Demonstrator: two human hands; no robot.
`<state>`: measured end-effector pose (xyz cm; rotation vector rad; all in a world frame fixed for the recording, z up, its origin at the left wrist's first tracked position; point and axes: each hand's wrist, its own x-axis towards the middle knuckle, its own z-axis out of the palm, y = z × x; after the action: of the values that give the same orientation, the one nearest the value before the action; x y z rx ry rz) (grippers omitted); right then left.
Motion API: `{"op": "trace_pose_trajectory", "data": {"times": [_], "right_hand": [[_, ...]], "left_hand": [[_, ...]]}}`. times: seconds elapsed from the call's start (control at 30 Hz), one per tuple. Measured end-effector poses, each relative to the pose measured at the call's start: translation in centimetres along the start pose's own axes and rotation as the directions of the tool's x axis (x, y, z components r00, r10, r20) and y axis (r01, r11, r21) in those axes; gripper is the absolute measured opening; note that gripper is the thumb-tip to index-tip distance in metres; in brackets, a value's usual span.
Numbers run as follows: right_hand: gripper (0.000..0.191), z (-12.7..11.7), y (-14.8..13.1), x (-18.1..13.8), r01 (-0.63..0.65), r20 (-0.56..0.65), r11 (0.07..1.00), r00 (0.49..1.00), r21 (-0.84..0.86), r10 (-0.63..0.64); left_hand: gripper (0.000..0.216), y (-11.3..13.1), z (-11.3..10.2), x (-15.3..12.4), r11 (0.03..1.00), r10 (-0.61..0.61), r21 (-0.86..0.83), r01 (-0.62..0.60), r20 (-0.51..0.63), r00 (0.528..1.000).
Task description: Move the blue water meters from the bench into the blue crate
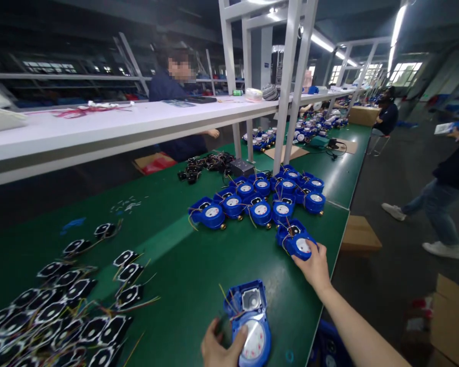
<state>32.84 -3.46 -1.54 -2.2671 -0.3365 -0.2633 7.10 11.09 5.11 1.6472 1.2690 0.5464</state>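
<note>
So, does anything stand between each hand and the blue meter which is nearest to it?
Nothing visible does. The left hand has its thumb over the nearer meter; the right hand holds the farther meter by its round end. The black parts lie apart, left of both hands.

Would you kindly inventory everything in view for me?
table: one, green, centre
near meter: one, blue, bottom centre
farther meter: one, blue, centre right
clustered meters: about ten, blue, centre
modules: many, black, left
wired parts: pile, black, far side
shelf: one, white, above table
posts: several, white, around shelf
boxes: several, brown, mostly right
people: at least three, dark tops, background
left grip: one, bare, at near meter
right grip: one, bare, on farther meter
</note>
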Motion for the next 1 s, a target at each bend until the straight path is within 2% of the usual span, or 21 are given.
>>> {"op": "trace_pose_trajectory", "data": {"times": [0.07, 0.13, 0.2, 0.27, 0.33, 0.4, 0.53, 0.7, 1.0], "right_hand": [[0.067, -0.3, -1.4, -3.6, 0.029, 0.013, 0.999, 0.999, 0.014, -0.03], [0.066, -0.6, -2.9, -6.8, 0.052, 0.025, 0.998, 0.998, 0.034, -0.053], [0.064, -0.8, -4.2, -9.2, 0.066, 0.033, 0.996, 0.997, 0.056, -0.068], [0.062, -0.9, -5.3, -10.8, 0.071, 0.035, 0.995, 0.997, 0.076, -0.074], [0.06, -1.0, -5.9, -11.7, 0.066, 0.029, 0.994, 0.997, 0.091, -0.069], [0.059, -1.0, -6.2, -12.1, 0.058, 0.027, 0.993, 0.998, 0.102, -0.061], [0.056, -0.9, -6.2, -12.2, 0.042, 0.061, 0.991, 0.997, 0.129, -0.05], [0.054, -0.8, -6.2, -12.4, 0.003, 0.102, 0.989, 0.995, 0.145, -0.018], [0.054, -1.4, -6.4, -12.0, -0.073, 0.14, 0.959, 0.989, 0.274, 0.035]], "left_hand": [[0.088, 1.0, -1.1, -0.6, 0.975, 0.143, 0.187, -0.118, -0.124, 0.982], [0.077, 2.8, -1.5, -1.0, 0.901, 0.33, 0.342, -0.267, -0.143, 0.933], [0.05, 5.3, -0.8, -0.9, 0.776, 0.511, 0.43, -0.461, -0.001, 0.86], [0.025, 7.9, 0.8, -0.3, 0.616, 0.619, 0.43, -0.66, 0.254, 0.743], [0.022, 10.0, 2.5, 0.7, 0.493, 0.646, 0.418, -0.763, 0.412, 0.643], [0.015, 11.3, 4.0, 1.7, 0.423, 0.639, 0.422, -0.802, 0.488, 0.594], [0.006, 11.1, 5.2, 2.6, 0.372, 0.61, 0.416, -0.829, 0.564, 0.557], [0.014, 9.6, 5.6, 2.4, 0.395, 0.595, 0.341, -0.853, 0.612, 0.521], [0.017, 9.8, 6.3, 2.6, 0.513, 0.583, 0.247, -0.822, 0.603, 0.545]]}}
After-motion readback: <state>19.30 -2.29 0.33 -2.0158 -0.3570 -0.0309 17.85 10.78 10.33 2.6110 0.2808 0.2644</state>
